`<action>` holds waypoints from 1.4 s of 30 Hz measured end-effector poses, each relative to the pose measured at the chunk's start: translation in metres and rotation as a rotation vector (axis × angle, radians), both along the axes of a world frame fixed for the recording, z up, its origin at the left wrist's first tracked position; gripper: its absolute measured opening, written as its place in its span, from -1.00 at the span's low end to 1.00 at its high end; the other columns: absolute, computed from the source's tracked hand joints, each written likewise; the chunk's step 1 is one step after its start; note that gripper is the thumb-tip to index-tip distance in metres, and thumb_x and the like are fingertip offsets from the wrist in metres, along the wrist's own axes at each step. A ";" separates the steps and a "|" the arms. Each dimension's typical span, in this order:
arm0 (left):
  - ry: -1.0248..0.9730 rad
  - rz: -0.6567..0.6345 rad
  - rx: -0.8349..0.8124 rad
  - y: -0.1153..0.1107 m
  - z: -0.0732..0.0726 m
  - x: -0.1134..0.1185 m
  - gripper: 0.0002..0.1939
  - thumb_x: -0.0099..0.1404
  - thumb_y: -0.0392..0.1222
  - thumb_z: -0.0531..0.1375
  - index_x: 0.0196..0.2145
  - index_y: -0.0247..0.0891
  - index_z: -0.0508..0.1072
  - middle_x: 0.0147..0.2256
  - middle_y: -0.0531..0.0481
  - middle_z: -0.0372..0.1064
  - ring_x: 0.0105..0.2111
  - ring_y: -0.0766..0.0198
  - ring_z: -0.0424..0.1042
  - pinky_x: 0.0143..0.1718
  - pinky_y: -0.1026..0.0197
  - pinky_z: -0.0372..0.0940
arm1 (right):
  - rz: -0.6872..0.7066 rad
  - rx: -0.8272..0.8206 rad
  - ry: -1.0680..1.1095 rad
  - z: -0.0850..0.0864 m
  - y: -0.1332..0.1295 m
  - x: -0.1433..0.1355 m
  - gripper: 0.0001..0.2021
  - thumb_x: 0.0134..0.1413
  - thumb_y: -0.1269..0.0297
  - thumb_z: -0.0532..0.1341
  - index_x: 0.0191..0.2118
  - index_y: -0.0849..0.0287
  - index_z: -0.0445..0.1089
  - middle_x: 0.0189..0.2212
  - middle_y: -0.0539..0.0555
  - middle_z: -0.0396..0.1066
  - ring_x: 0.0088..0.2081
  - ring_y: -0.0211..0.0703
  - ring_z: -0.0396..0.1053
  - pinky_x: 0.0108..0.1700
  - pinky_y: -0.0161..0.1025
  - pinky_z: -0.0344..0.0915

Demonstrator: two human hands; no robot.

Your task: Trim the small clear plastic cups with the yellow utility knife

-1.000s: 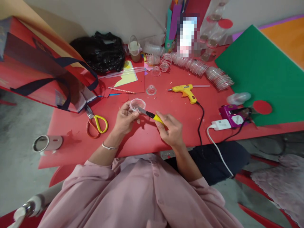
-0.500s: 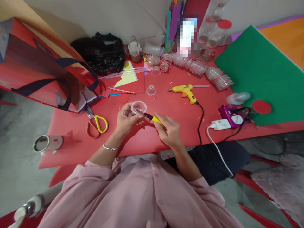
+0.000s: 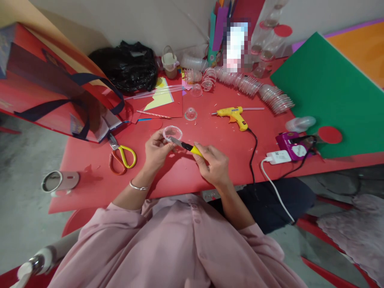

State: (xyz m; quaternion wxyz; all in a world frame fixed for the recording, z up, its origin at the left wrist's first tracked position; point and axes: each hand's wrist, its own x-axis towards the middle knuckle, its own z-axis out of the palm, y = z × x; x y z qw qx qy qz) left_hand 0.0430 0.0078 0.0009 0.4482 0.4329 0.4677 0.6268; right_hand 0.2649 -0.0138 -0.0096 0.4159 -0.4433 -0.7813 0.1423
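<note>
My left hand [image 3: 156,152] grips a clear plastic cup [image 3: 173,132] by its side, with the round rim facing up. Closed around the yellow handle of a craft knife [image 3: 187,147], my right hand [image 3: 213,163] holds the blade toward the cup. The blade's tip is at the cup's near rim; whether it cuts into the plastic I cannot tell. Just beyond the cup a small clear dome-shaped piece [image 3: 191,114] rests on the red table [image 3: 144,182]. To the right lies a yellow glue gun [image 3: 232,114] with a glue stick in its back.
Scissors [image 3: 122,156] and a steel mug [image 3: 61,181] are at the left, below a red bag [image 3: 60,80]. Nested clear cups [image 3: 240,82] line the back. A purple box [image 3: 295,146], a white adapter [image 3: 279,157] and green board [image 3: 333,96] occupy the right.
My left hand and the cup have shifted slightly left and the cup has tilted a little. The knife blade now sits nearer the cup's near rim, showing more of its length.
</note>
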 end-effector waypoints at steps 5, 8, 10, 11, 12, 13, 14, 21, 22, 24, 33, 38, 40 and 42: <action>-0.007 0.009 -0.006 -0.002 0.001 0.001 -0.54 0.04 -0.12 0.54 -0.09 -0.24 0.62 -0.11 -0.12 0.58 -0.48 0.36 0.49 -0.51 0.30 0.44 | -0.026 0.068 -0.038 -0.003 0.002 0.000 -0.59 0.36 0.19 0.23 0.27 0.00 0.41 -0.23 0.08 0.52 -0.22 -0.17 0.43 -0.11 -0.20 0.36; -0.021 0.022 0.021 -0.002 0.001 0.001 -0.53 0.03 -0.11 0.54 -0.09 -0.22 0.63 -0.13 -0.10 0.58 -0.47 0.35 0.49 -0.52 0.30 0.43 | -0.046 0.101 -0.055 -0.003 0.001 -0.001 -0.57 0.35 0.19 0.24 0.28 0.00 0.40 -0.22 0.09 0.51 -0.22 -0.16 0.42 -0.12 -0.19 0.33; -0.012 0.047 0.032 -0.002 0.003 0.001 -0.53 0.02 -0.12 0.55 -0.10 -0.21 0.64 -0.15 -0.09 0.58 -0.44 0.34 0.50 -0.52 0.32 0.42 | -0.052 0.104 -0.069 -0.004 0.002 0.001 -0.57 0.35 0.18 0.24 0.28 -0.02 0.40 -0.22 0.09 0.52 -0.21 -0.16 0.42 -0.11 -0.19 0.33; -0.004 0.063 0.034 -0.003 0.004 0.001 -0.54 0.01 -0.12 0.56 -0.11 -0.21 0.64 -0.17 -0.08 0.58 -0.42 0.32 0.51 -0.51 0.32 0.42 | -0.060 0.098 -0.078 -0.005 0.003 0.003 -0.57 0.35 0.17 0.24 0.28 -0.02 0.40 -0.21 0.09 0.52 -0.21 -0.16 0.43 -0.11 -0.19 0.33; 0.001 0.078 0.038 -0.003 0.007 0.000 -0.53 -0.01 -0.13 0.57 -0.12 -0.21 0.64 -0.18 -0.08 0.59 -0.40 0.31 0.53 -0.52 0.33 0.42 | -0.077 0.090 -0.091 -0.006 0.005 0.006 -0.58 0.35 0.16 0.24 0.28 -0.02 0.41 -0.21 0.09 0.52 -0.21 -0.16 0.43 -0.12 -0.20 0.33; -0.002 0.090 0.048 -0.004 0.009 0.000 -0.53 -0.02 -0.13 0.57 -0.13 -0.20 0.64 -0.19 -0.08 0.59 -0.39 0.29 0.54 -0.52 0.32 0.41 | -0.106 0.083 -0.104 -0.006 0.007 0.009 -0.59 0.35 0.15 0.23 0.26 -0.02 0.43 -0.21 0.09 0.53 -0.21 -0.16 0.43 -0.13 -0.20 0.33; -0.011 0.100 0.064 -0.005 0.012 -0.001 -0.52 -0.03 -0.13 0.57 -0.13 -0.19 0.64 -0.19 -0.07 0.59 -0.39 0.27 0.56 -0.54 0.32 0.41 | -0.144 0.074 -0.110 -0.007 0.010 0.014 -0.61 0.36 0.15 0.23 0.24 -0.01 0.45 -0.22 0.09 0.53 -0.23 -0.16 0.44 -0.15 -0.21 0.33; -0.006 0.024 0.045 -0.003 0.010 -0.001 -0.52 0.03 -0.15 0.55 -0.06 -0.18 0.64 -0.18 -0.07 0.59 -0.38 0.25 0.57 -0.54 0.31 0.44 | -0.125 -0.010 0.087 0.003 0.014 0.021 -0.62 0.41 0.16 0.16 0.25 0.04 0.43 -0.16 0.13 0.57 -0.19 -0.14 0.50 -0.12 -0.20 0.44; -0.003 0.009 0.030 -0.002 0.008 0.000 -0.51 0.05 -0.14 0.54 -0.05 -0.18 0.63 -0.16 -0.08 0.59 -0.37 0.26 0.56 -0.53 0.32 0.45 | -0.077 -0.011 0.092 0.004 0.011 0.017 -0.62 0.40 0.17 0.17 0.24 0.05 0.43 -0.16 0.13 0.57 -0.19 -0.15 0.50 -0.11 -0.20 0.44; -0.013 -0.011 0.024 -0.002 0.005 0.001 -0.48 0.05 -0.14 0.54 -0.02 -0.18 0.61 -0.12 -0.09 0.59 -0.36 0.26 0.56 -0.52 0.32 0.45 | -0.008 -0.019 0.080 0.006 0.006 0.009 -0.62 0.39 0.19 0.19 0.24 0.06 0.44 -0.17 0.12 0.57 -0.18 -0.16 0.50 -0.09 -0.20 0.44; -0.041 -0.012 0.034 -0.001 0.003 0.000 -0.46 0.00 -0.11 0.57 -0.06 -0.21 0.59 -0.14 -0.12 0.60 -0.39 0.29 0.53 -0.53 0.33 0.42 | -0.006 0.025 0.025 0.002 0.004 0.007 -0.61 0.36 0.20 0.22 0.24 0.02 0.44 -0.22 0.09 0.53 -0.21 -0.18 0.45 -0.11 -0.21 0.39; -0.048 -0.019 0.070 0.000 0.002 -0.004 -0.47 -0.02 -0.09 0.58 -0.09 -0.21 0.62 -0.16 -0.13 0.60 -0.33 0.25 0.54 -0.53 0.35 0.39 | -0.003 0.078 0.030 0.000 0.005 0.008 -0.60 0.34 0.22 0.24 0.24 0.03 0.44 -0.23 0.08 0.50 -0.22 -0.19 0.42 -0.12 -0.22 0.36; -0.045 -0.025 0.082 0.000 0.002 -0.005 -0.48 -0.02 -0.11 0.58 -0.09 -0.20 0.63 -0.16 -0.11 0.60 -0.31 0.24 0.55 -0.52 0.35 0.40 | -0.006 0.089 0.030 0.000 0.006 0.007 -0.61 0.34 0.22 0.25 0.24 0.03 0.45 -0.24 0.07 0.50 -0.22 -0.19 0.42 -0.12 -0.22 0.35; -0.044 -0.031 0.082 0.001 0.002 -0.005 -0.50 -0.01 -0.13 0.57 -0.09 -0.20 0.63 -0.17 -0.11 0.61 -0.32 0.26 0.55 -0.52 0.36 0.40 | -0.015 0.106 0.016 -0.001 0.006 0.008 -0.61 0.34 0.21 0.25 0.24 0.03 0.45 -0.24 0.07 0.50 -0.23 -0.20 0.41 -0.11 -0.22 0.34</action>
